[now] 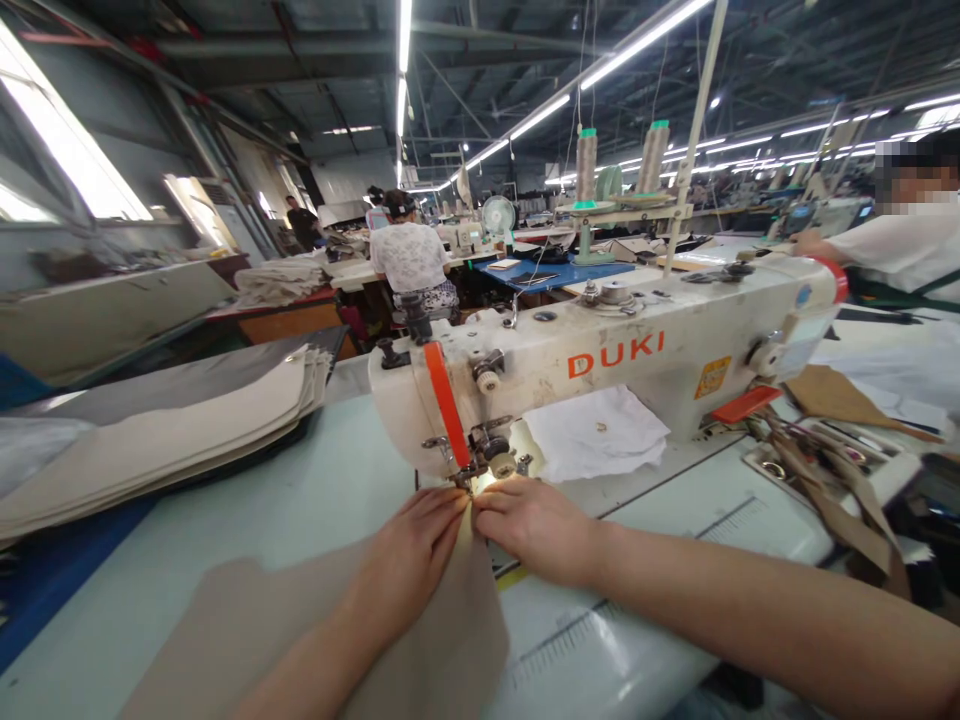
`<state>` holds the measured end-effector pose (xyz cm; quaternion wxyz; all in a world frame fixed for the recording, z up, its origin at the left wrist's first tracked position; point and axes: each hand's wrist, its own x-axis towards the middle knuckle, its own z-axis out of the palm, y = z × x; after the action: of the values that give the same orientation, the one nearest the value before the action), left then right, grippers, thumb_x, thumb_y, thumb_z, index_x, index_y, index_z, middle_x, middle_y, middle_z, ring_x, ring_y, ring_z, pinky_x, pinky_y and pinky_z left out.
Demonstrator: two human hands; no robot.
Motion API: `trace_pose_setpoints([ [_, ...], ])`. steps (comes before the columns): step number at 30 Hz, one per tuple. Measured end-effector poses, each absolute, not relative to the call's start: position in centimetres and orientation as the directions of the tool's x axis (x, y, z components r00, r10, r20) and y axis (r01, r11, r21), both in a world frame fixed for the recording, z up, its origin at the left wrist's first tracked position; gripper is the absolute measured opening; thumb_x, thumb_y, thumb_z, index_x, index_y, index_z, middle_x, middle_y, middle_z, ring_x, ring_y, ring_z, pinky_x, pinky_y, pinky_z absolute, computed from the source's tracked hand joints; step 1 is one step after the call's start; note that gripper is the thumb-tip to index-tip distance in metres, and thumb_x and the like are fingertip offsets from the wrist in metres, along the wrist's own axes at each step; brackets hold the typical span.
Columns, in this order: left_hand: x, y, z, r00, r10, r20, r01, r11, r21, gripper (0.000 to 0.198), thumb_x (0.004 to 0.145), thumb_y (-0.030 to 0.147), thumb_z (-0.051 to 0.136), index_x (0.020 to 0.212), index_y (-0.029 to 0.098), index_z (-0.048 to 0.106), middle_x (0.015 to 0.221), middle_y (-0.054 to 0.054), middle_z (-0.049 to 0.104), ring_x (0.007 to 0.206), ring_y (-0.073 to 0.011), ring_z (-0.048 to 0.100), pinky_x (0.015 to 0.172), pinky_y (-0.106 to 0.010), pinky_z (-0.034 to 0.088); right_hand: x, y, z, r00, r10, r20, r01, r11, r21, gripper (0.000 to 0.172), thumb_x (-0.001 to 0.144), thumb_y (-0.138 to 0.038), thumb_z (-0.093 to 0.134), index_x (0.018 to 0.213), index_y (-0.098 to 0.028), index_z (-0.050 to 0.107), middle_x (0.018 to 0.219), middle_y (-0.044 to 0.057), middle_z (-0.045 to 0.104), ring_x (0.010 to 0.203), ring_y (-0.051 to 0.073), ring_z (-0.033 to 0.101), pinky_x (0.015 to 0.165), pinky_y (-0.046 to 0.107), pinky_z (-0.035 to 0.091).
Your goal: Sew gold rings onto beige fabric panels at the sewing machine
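Note:
A white sewing machine [540, 385] with orange trim and "DUKI" on its arm stands before me. Under its presser foot runs a greyish-beige fabric piece [461, 620], which drapes toward me over the table. My left hand [420, 535] is closed on the fabric, its fingertips just left of the lit needle area. Just to the right of the needle, my right hand [536, 525] has its fingers curled down on the fabric's edge. Both sets of fingertips nearly meet at the foot. The fingers hide the exact stitching spot.
Stacked beige panels [187, 435] lie at left. A white cloth [600, 435] sits under the machine arm. At right are a tray [874, 460] with straps and a brown piece [847, 400]. Thread cones [586, 168] stand behind. Co-workers [409, 250] sit ahead and at right.

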<state>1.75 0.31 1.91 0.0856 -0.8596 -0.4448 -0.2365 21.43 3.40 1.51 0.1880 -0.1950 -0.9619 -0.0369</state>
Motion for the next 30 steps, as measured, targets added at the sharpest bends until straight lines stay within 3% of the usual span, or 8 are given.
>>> trace_pose_setpoints([
  [8, 1.5, -0.3, 1.7, 0.479, 0.759, 0.442, 0.837, -0.547, 0.033, 0.043, 0.094, 0.034, 0.03, 0.101, 0.014, 0.068, 0.103, -0.011, 0.071, 0.096, -0.0213, 0.066, 0.089, -0.036, 0.054, 21.9, 2.9, 1.6, -0.894, 0.27, 0.358, 0.305, 0.951, 0.045, 0.009, 0.093, -0.02, 0.051, 0.091, -0.014, 0.058, 0.097, 0.004, 0.066, 0.098, 0.017, 0.056, 0.088, 0.028, 0.04],
  [16, 1.1, 0.3, 1.3, 0.537, 0.718, 0.443, 0.816, -0.575, -0.059, 0.045, 0.094, 0.034, 0.029, 0.101, 0.015, 0.069, 0.102, -0.01, 0.071, 0.093, -0.0208, 0.068, 0.087, -0.034, 0.055, 21.7, 3.2, 1.6, -0.907, 0.252, 0.338, 0.283, 0.958, 0.047, 0.011, 0.093, -0.019, 0.05, 0.089, -0.015, 0.059, 0.101, 0.004, 0.066, 0.1, 0.017, 0.056, 0.087, 0.028, 0.041],
  [30, 1.0, 1.2, 1.6, 0.548, 0.669, 0.503, 0.806, -0.583, -0.102, 0.042, 0.093, 0.036, 0.032, 0.096, 0.017, 0.07, 0.095, -0.009, 0.073, 0.086, -0.0213, 0.07, 0.081, -0.032, 0.057, 21.4, 3.7, 1.7, -0.9, 0.253, 0.354, 0.292, 0.955, 0.059, 0.01, 0.092, -0.017, 0.05, 0.091, -0.013, 0.059, 0.101, 0.005, 0.065, 0.099, 0.016, 0.055, 0.088, 0.026, 0.042],
])
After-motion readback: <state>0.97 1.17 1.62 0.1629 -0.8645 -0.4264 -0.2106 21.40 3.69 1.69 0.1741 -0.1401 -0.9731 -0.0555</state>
